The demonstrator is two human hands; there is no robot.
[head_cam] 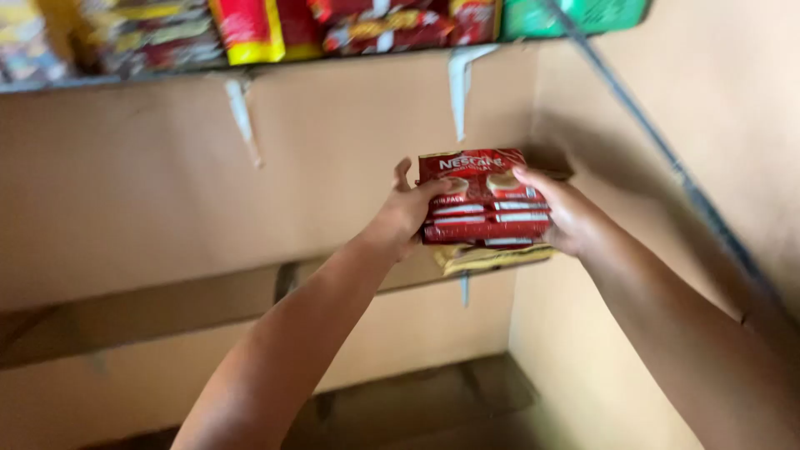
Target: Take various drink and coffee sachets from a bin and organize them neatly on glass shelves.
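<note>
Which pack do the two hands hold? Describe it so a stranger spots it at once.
Start at the corner where the tan back wall meets the side wall, under the top shelf of packets. There the left hand and right hand grip a stack of flat packs. It is red with cup pictures and yellow beneath, and no other pack is off the shelf.

Packets point(250, 29) crowd the top shelf point(125, 79) (red, yellow); white brackets point(461, 83) beneath; a lower shelf point(167, 308).

Two hands point(408, 212) point(567, 217), one red packet stack point(483, 200), three wooden shelves point(167, 300).
</note>
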